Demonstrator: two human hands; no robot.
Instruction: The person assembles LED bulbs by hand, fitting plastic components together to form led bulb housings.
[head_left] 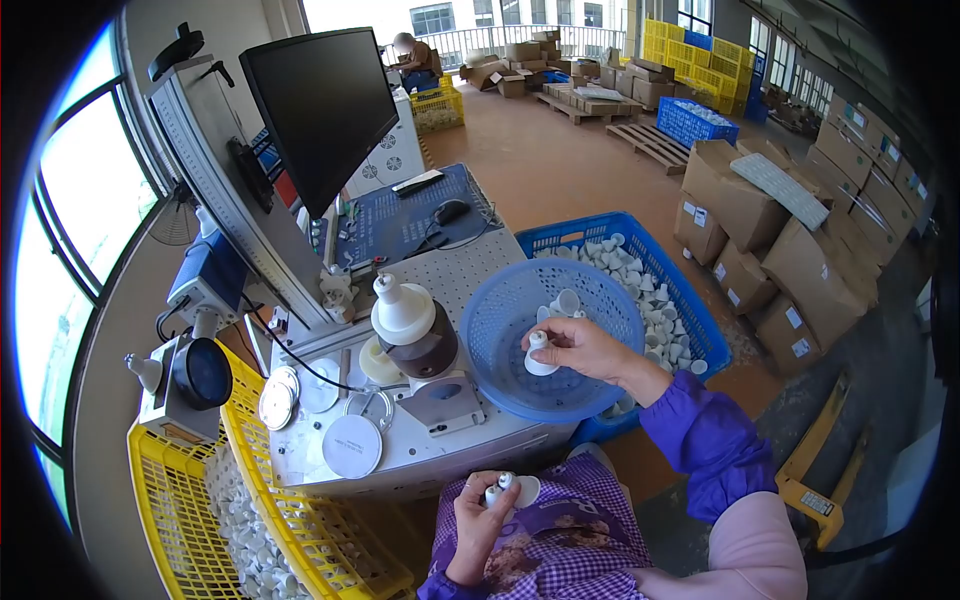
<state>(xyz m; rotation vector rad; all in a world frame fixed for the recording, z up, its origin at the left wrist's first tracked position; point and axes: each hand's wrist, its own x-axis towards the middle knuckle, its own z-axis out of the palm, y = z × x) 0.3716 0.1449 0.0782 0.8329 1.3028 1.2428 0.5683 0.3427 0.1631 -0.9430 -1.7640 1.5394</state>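
My right hand (585,348) is closed on a white plastic bulb housing (541,364), a flared cup with a narrow neck, held over the light-blue perforated basin (488,335). A few similar white housings (568,302) lie inside that basin. Low in front of my apron, my left hand (476,522) grips white bulb housings (522,491), apparently two, with their necks upward; the fingers partly cover them. On the machine, another white housing (404,316) sits upright on a dark round fixture (424,348), apart from both hands.
A blue crate (712,340) full of white housings stands behind the basin. Yellow crates (262,455) with more stand at left. The bench carries a monitor (320,115), a laser-like head (205,375) and round discs (352,446). Cartons (745,275) and a pallet jack (810,500) are right; a person (418,62) sits far back.
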